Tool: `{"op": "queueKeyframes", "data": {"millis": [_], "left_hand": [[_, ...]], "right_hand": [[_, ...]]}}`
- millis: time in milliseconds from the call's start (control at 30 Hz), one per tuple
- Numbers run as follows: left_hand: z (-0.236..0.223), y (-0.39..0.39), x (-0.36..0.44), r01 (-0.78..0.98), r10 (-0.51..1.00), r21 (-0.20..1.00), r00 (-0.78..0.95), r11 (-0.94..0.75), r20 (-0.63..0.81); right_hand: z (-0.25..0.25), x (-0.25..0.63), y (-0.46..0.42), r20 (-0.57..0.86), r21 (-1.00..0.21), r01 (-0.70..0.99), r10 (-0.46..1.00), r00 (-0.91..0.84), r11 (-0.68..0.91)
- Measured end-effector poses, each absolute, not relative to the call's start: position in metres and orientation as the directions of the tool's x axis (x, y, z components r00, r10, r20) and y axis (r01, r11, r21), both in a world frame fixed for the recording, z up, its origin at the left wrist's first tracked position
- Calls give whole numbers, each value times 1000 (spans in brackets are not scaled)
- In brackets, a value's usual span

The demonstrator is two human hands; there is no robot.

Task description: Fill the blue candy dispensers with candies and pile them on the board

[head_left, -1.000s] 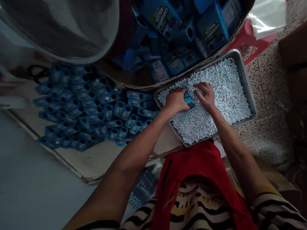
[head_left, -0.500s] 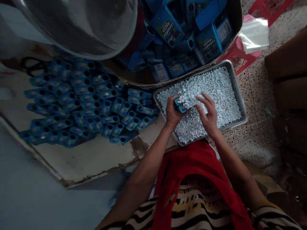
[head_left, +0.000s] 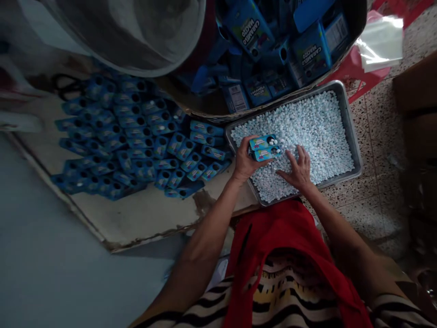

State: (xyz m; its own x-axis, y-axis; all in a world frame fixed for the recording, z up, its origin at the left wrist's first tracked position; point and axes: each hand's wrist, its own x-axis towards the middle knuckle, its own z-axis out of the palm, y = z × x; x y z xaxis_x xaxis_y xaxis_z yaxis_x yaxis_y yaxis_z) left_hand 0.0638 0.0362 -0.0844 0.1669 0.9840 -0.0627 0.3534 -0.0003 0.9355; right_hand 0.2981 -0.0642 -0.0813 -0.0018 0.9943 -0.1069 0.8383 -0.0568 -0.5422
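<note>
Two small blue candy boxes [head_left: 262, 148] are held side by side in my left hand [head_left: 244, 160], their holed ends facing up. A few white candies sit at the holes. Beneath them is a metal tray [head_left: 357, 157] filled with small white and pale-blue candies [head_left: 317, 123]. My right hand [head_left: 299, 169], fingers spread, rests on the candies just right of the boxes and holds nothing I can see. To the left, many more blue boxes [head_left: 136, 132] stand packed together on the table, their round holes showing.
A large carton [head_left: 205, 114] of blue "Caramelo Macizo" boxes stands behind the tray. A big metal bowl [head_left: 136, 36] looms at upper left, with black scissors [head_left: 66, 86] near it. A red stool [head_left: 358, 75] bearing clear plastic [head_left: 382, 43] is at right. The table edge [head_left: 146, 240] runs nearby.
A heap of candies over the boxes has gone, leaving the box tops and holes visible. My right hand has lowered onto the candies. The whole view has shifted slightly.
</note>
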Motion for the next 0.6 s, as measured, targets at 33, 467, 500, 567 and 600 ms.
{"op": "queueKeyframes", "data": {"millis": [33, 467, 500, 567, 600], "left_hand": [[-87, 35, 61, 341, 988, 940, 135, 23, -74], [-89, 7, 40, 378, 987, 926, 150, -6, -56], [-86, 9, 41, 391, 986, 920, 161, -13, -54], [-79, 13, 45, 409, 979, 912, 197, -35, -50], [-75, 15, 47, 414, 976, 909, 216, -55, -39]], "right_hand": [[-87, 298, -55, -77, -531, 847, 997, -9, -34], [-92, 329, 29, -422, -895, -20, 832, 360, -446], [-82, 328, 28, -502, -865, -175, 816, 288, -470], [-60, 322, 26, -577, -776, -400, 805, 137, -488], [-49, 318, 26, -578, -742, -470, 811, 87, -478]]}}
